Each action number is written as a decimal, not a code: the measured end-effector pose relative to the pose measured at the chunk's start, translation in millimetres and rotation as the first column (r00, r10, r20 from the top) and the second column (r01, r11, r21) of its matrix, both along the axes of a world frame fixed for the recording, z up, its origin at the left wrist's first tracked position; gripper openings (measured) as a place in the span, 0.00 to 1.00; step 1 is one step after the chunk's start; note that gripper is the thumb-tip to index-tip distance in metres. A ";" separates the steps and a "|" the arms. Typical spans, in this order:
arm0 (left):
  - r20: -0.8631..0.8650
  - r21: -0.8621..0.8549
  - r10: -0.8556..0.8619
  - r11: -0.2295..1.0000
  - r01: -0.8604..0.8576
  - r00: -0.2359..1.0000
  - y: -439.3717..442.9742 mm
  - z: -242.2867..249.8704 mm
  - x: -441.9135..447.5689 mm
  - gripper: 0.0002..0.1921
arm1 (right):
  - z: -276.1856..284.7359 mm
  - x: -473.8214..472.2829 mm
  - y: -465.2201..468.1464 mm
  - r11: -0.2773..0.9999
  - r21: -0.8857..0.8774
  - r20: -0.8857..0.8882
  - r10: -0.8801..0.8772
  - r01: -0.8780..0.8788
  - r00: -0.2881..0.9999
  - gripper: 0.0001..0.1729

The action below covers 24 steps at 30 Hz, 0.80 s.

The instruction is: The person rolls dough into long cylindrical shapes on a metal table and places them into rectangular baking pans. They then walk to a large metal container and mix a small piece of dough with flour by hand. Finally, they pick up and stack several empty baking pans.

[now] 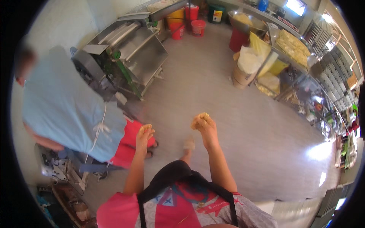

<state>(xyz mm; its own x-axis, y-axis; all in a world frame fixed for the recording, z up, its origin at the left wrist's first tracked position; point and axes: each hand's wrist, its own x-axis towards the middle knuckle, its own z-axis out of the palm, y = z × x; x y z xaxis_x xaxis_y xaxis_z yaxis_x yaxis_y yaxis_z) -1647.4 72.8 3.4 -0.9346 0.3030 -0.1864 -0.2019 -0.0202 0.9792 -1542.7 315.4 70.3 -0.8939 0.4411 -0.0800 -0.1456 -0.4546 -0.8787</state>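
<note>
My left hand (144, 137) is raised over the floor with its fingers bent and apart. Yellowish dough sticks to its fingertips, and no separate object shows in it. My right hand (206, 125) is held up ahead of me with curled fingers, thickly coated in yellow dough (196, 124). Whether a loose lump lies inside that curl is hidden. Neither hand touches any equipment. Below them is the grey floor (182, 94), where one of my feet (188, 144) shows blurred.
A person in a light-blue apron (68, 105) stands close on my left, beside a metal roller machine (137, 54). Ahead are red buckets (198, 28) and a large metal bowl (258, 26). Dough (293, 47) covers a table at right, near an open sack (248, 61) and stacked metal pans (332, 77).
</note>
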 end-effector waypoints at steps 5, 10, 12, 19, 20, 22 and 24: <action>-0.028 0.012 -0.154 0.988 0.155 0.988 139.7 0.6 -140.0 0.16 | -1.1 -119.6 116.6 0.988 0.074 0.144 -0.142 0.133 0.979 0.06; -0.330 -0.229 -0.517 0.856 0.464 0.790 319.7 20.3 -242.0 0.17 | 6.6 -183.7 261.3 0.951 0.273 -0.011 -0.148 0.145 0.989 0.07; -0.489 -0.141 -0.473 0.872 0.469 0.733 379.4 20.2 -275.3 0.14 | -2.9 -204.7 324.6 0.955 0.192 0.055 -0.239 0.225 0.970 0.06; 0.106 0.021 -0.334 0.942 0.334 0.937 512.2 8.5 -450.6 0.18 | -17.9 -354.9 552.6 0.868 0.174 0.168 -0.492 0.465 0.855 0.06; -0.013 0.000 -0.286 0.958 0.286 0.958 515.4 12.6 -474.1 0.19 | -13.9 -392.8 575.5 0.853 0.130 0.161 -0.522 0.506 0.838 0.06; -0.185 -0.022 -0.171 0.985 0.170 0.968 523.9 18.6 -521.1 0.20 | -4.3 -479.4 615.1 0.904 0.248 0.103 -0.381 0.347 0.919 0.06; -0.172 0.010 0.033 0.999 -0.031 0.984 522.0 14.4 -566.8 0.22 | 2.0 -572.1 644.8 0.917 0.334 0.083 -0.261 0.220 0.962 0.07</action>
<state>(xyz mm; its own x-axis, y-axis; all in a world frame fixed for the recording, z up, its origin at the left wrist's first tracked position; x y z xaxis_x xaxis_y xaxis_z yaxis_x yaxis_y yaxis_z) -2214.2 594.9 17.7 -0.9618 0.2730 -0.0195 -0.0291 -0.0314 0.9991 -2114.9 960.2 72.3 -0.7499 0.6616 -0.0019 -0.0964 -0.1122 -0.9890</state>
